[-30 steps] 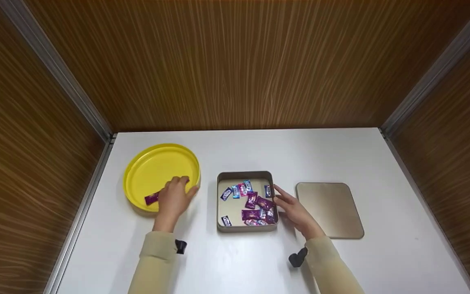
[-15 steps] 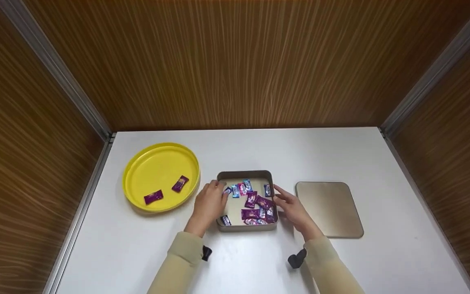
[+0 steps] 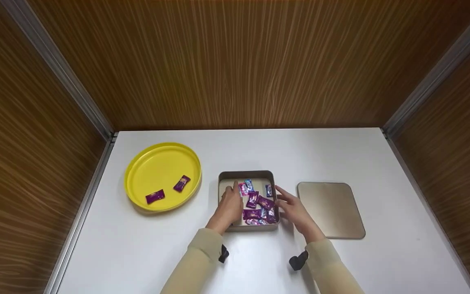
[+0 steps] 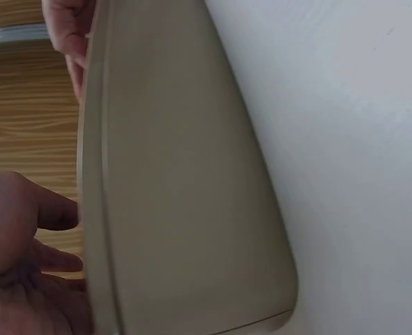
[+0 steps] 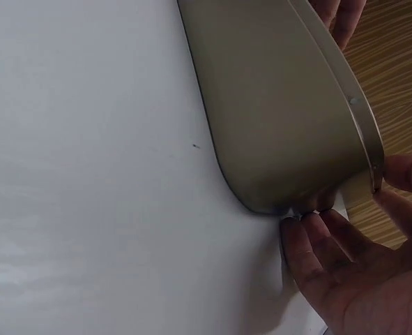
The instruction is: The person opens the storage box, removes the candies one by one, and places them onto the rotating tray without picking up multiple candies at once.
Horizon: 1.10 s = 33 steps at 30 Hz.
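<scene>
A square tin box (image 3: 221,175) without its lid holds several small wrapped candies, some purple (image 3: 252,214), some blue (image 3: 249,184) or pink (image 3: 243,189). My left hand (image 3: 230,206) reaches over the tin's left wall, fingers down among the candies on the left side. In the left wrist view its fingertips pass behind the rim, so I cannot tell whether they pinch a candy. My right hand (image 3: 294,210) rests against the tin's right side, and the right wrist view has its fingers (image 5: 310,262) extended to the outer wall and rim.
Left of the tin sits a round yellow tray (image 3: 149,167) with two purple candies (image 3: 155,196) on it. The flat tin lid (image 3: 331,210) lies on the white table (image 3: 235,151) to the right. Brown wood-grain panels (image 3: 235,65) stand around the table.
My left hand has left a purple candy on the yellow tray and moved right, over the wall into the tin. My right hand stays at the tin's right side.
</scene>
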Available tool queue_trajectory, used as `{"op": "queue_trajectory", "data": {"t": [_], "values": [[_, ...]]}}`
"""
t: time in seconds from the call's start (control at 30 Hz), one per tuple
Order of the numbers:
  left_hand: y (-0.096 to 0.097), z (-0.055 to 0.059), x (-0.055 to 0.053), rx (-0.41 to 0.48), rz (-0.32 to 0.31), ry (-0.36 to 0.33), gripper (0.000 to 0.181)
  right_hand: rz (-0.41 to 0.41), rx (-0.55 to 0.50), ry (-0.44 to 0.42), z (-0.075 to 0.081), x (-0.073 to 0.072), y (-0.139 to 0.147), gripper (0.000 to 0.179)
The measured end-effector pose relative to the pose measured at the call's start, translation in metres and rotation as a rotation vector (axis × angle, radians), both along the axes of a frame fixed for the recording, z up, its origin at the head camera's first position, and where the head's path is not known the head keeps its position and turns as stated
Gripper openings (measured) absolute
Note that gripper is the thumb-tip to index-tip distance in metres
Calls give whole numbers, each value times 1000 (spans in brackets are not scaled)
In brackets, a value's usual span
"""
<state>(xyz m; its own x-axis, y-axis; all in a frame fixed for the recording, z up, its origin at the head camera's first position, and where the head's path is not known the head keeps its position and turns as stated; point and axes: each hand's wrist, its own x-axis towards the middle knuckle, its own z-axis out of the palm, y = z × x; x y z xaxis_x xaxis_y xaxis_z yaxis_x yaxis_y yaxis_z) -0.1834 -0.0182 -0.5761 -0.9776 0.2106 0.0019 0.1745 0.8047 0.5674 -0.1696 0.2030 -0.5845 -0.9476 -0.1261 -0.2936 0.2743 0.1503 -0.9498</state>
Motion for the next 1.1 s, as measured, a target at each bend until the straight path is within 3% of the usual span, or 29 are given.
{"op": "queue_trajectory", "data": {"t": [0.13,0.23,0.47,0.6,0.83,1.1], "values": [[4,-6,0,-68,38,-1,56,0,11,6,-2,0,1,59],[4,-11,0,-124,44,31,55,-21,15,9,-15,-3,3,59],[6,-14,2,-265,-6,44,46,-44,3,1,-16,-3,3,58],[6,-14,4,-300,-37,68,41,-45,-11,1,-17,-4,4,58],[6,-15,10,-360,-56,159,10,-30,-26,-17,-19,-6,6,58],[7,-15,12,-417,-42,245,5,-23,-38,-17,-18,-6,7,59]]}}
